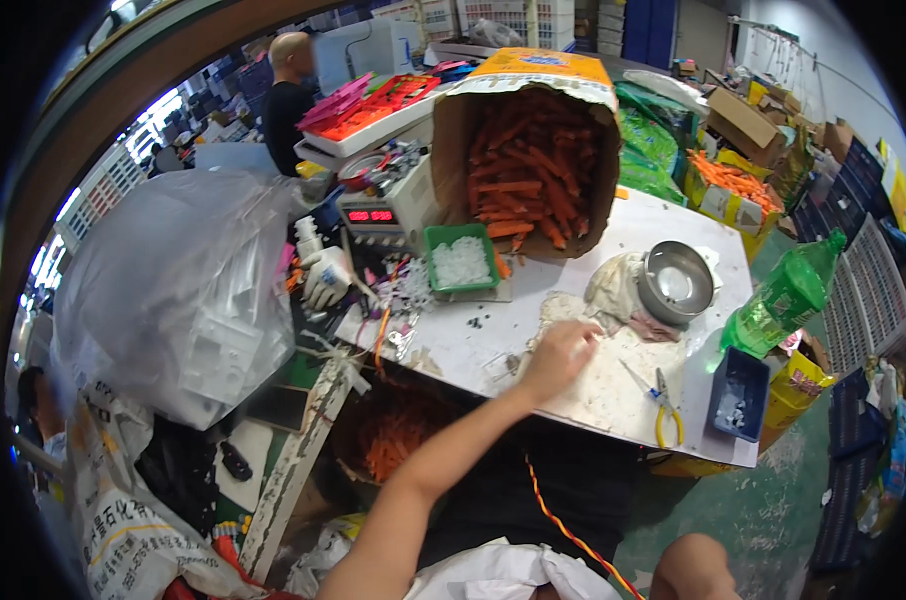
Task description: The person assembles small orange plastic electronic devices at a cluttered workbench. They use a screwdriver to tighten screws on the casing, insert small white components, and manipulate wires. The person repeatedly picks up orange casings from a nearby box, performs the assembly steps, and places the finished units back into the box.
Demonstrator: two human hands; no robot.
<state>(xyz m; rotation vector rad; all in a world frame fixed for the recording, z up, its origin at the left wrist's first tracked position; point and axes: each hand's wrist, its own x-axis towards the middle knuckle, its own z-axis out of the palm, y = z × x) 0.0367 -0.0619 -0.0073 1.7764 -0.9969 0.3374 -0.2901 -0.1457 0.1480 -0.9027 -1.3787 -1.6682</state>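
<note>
My left hand (561, 358) rests low over a worn, cream-stained patch (588, 393) of the white table. Its fingers are pinched together, and whatever they hold is too small to make out. Just beyond the fingertips lies a crumpled pale cloth (611, 292), with a round metal bowl (705, 270) on it. Right of the hand are pliers with yellow handles (677, 427) and a thin pointed metal tool (635, 378). Bare skin, apparently of my right arm (693, 568), shows at the lower edge; the right hand's fingers do not show.
A big carton (447, 160) of orange pieces stands behind, near a green tray (460, 287) of whitish bits. A blue bin (737, 427) and green bottle (788, 295) are right. Left are a display unit (358, 232), glove (327, 280) and plastic bag (173, 270). A cord (553, 515) hangs near my lap.
</note>
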